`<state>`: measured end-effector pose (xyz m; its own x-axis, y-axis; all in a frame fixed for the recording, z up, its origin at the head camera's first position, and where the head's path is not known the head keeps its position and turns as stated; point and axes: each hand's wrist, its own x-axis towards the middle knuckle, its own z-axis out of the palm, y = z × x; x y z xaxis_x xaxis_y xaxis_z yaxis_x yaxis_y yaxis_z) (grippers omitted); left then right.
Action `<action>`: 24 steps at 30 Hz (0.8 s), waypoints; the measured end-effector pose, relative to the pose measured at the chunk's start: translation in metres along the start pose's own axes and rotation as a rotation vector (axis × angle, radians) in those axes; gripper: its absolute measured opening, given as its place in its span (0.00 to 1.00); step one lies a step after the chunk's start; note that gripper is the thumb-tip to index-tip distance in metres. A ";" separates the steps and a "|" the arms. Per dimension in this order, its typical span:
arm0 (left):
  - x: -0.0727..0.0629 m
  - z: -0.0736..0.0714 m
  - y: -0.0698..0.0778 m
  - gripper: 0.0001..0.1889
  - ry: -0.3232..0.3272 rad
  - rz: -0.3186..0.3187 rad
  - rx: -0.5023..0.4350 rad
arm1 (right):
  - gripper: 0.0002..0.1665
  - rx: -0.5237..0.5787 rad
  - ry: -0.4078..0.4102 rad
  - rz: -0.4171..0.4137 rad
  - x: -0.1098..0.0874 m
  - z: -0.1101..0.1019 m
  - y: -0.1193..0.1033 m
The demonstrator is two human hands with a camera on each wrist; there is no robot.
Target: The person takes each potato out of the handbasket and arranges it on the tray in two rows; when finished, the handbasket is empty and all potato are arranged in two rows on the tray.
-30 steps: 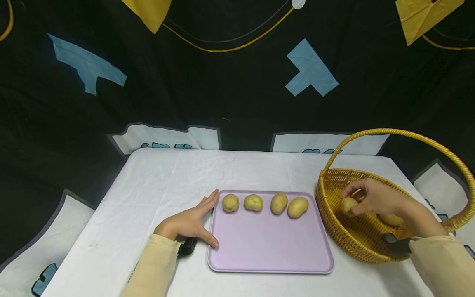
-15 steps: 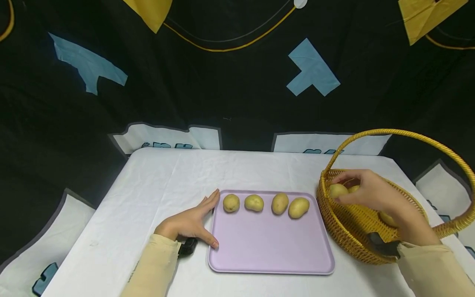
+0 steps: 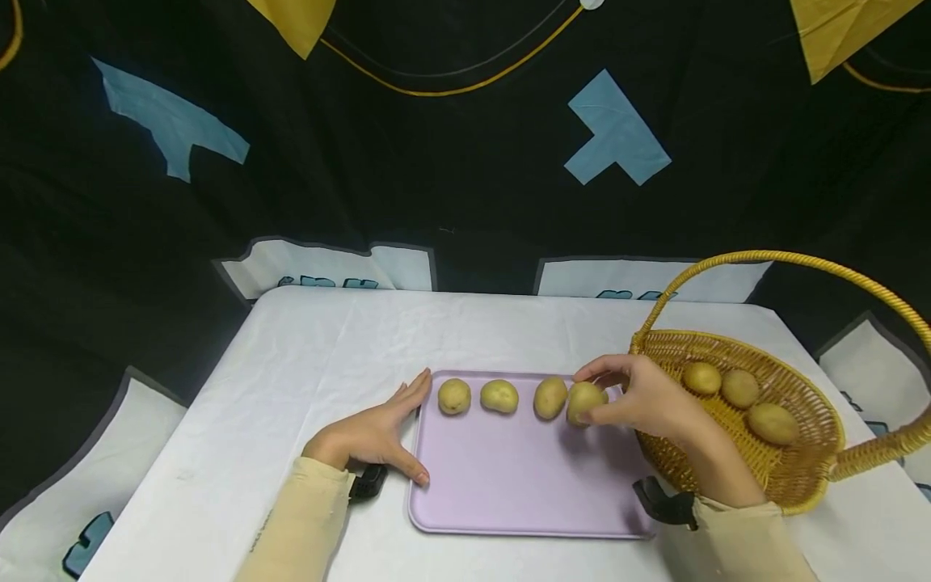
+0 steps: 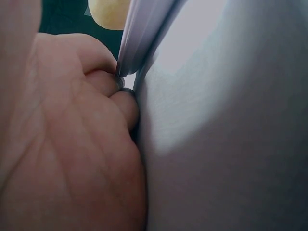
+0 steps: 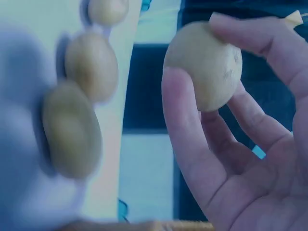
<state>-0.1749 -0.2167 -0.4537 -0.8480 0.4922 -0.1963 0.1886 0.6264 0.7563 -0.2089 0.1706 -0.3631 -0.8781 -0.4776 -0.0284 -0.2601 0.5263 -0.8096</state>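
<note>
A lilac tray [image 3: 524, 485] lies on the white table with a row of potatoes along its far side, among them one at the left [image 3: 454, 397]. My right hand [image 3: 647, 400] pinches another potato [image 5: 204, 67] between thumb and fingers, above the row's right end. In the head view this held potato mostly covers the rightmost one on the tray; the right wrist view shows that potato [image 5: 72, 130] below it. My left hand [image 3: 374, 436] rests at the tray's left edge, thumb and fingers spread, touching the rim [image 4: 139, 38].
A yellow wicker basket [image 3: 807, 477] with a tall hooped handle [image 3: 800, 257] stands right of the tray, partly behind my right forearm. Three potatoes lie inside, one of them nearest the right wall [image 3: 773, 423]. A black printed cloth [image 3: 436, 186] hangs behind the table.
My right hand has gone into the basket's far left part, then come out leftward over the tray with a potato. The left hand has stayed at the tray edge.
</note>
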 end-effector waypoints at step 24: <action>0.000 -0.001 -0.002 0.77 -0.004 0.010 -0.004 | 0.21 0.039 -0.226 -0.102 0.041 0.129 -0.015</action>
<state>-0.1762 -0.2184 -0.4545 -0.8440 0.5012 -0.1911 0.1953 0.6189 0.7608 -0.1889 0.0527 -0.4273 -0.7347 -0.6745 -0.0727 -0.3228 0.4419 -0.8370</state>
